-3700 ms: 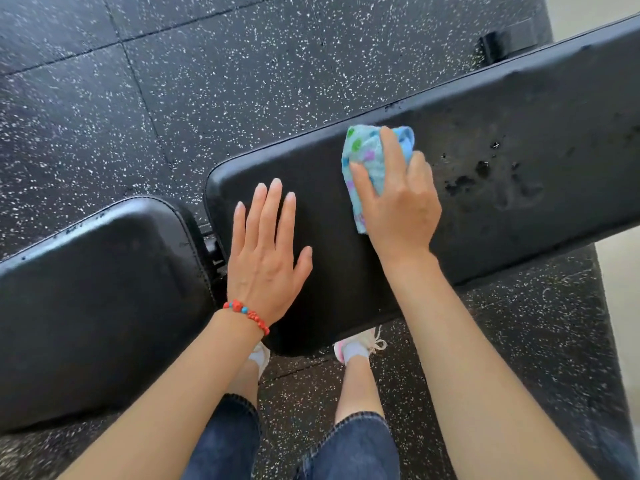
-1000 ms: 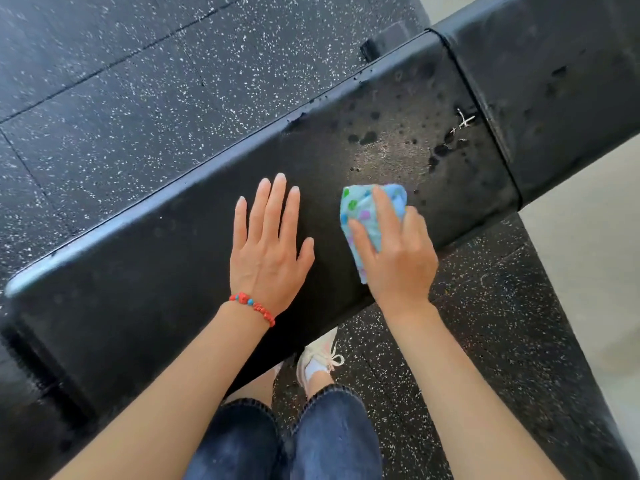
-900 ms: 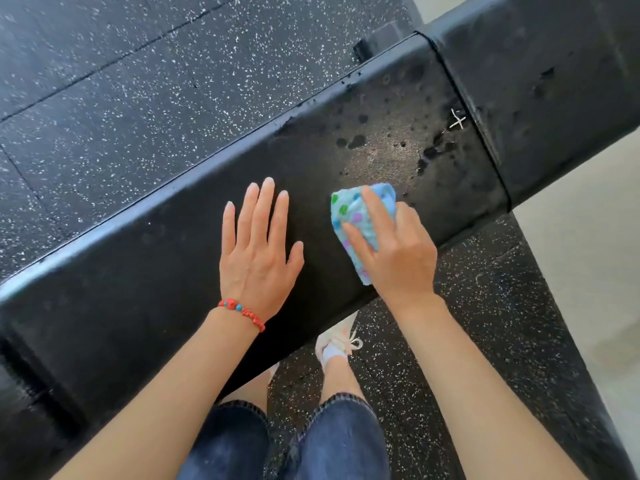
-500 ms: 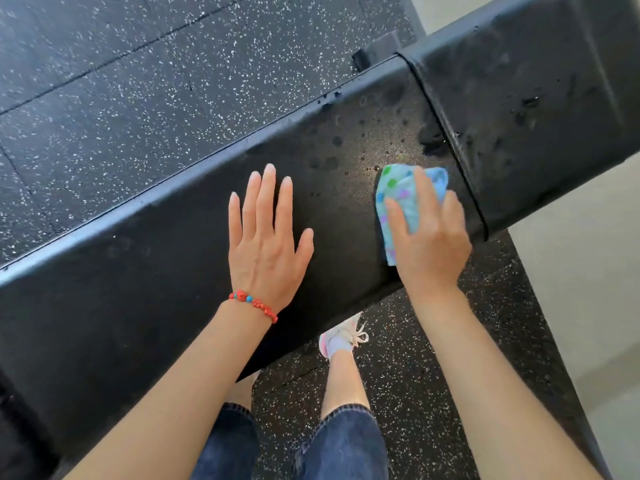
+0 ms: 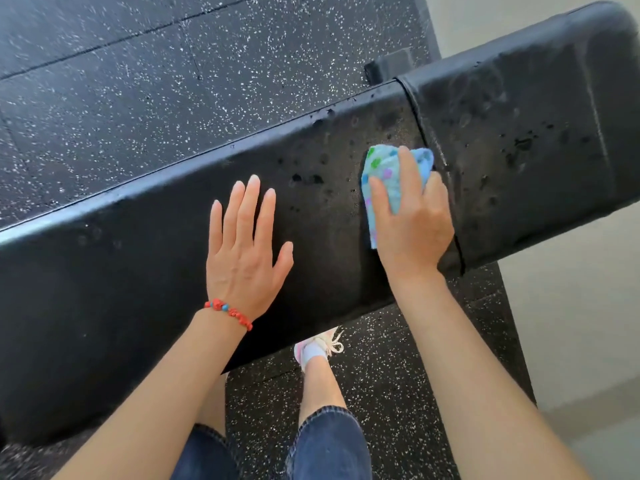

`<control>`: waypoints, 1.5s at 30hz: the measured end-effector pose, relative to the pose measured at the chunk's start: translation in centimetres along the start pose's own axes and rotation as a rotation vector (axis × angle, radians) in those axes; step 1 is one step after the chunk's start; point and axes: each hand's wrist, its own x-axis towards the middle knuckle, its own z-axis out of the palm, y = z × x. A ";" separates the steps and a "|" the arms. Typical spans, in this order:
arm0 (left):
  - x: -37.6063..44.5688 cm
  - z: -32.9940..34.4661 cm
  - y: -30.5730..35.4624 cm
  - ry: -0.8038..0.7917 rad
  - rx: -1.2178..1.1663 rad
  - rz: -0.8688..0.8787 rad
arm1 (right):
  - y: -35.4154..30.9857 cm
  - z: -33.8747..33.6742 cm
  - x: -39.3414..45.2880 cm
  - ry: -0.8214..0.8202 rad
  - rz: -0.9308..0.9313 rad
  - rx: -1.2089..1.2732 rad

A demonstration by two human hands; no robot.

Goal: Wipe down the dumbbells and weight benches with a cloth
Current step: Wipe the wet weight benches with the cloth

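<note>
Right hand [image 5: 412, 220], right of centre: grip curled over a bunched light-blue cloth with coloured spots [image 5: 382, 178], fingers pressing it onto the black padded vinyl bench surface [image 5: 138, 265] beside the seam [image 5: 436, 157] between two pads. Left hand [image 5: 246, 251], centre frame: flat, fingers spread straight, palm down on the same pad. Red beaded bracelet [image 5: 230, 311] at left wrist. Dark wet blotches [image 5: 306, 178] on pad between hands. Black white-flecked rubber floor [image 5: 138, 81] upper left; pale sneaker [image 5: 320, 346] below the bench.
</note>
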 end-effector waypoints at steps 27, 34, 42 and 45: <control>-0.5 -0.7 -2.8 0.049 -0.013 -0.154 | -4.0 2.7 8.5 -0.110 -0.018 0.051; -1.6 -1.4 -4.7 0.056 -0.032 -0.193 | -10.5 2.0 1.2 -0.084 -0.117 0.087; -3.4 -1.7 -7.2 0.014 0.002 -0.105 | -8.3 1.4 -0.2 -0.076 -0.351 0.037; -3.2 -2.0 -7.2 -0.013 -0.013 -0.094 | -5.4 0.6 0.6 -0.038 -0.079 -0.011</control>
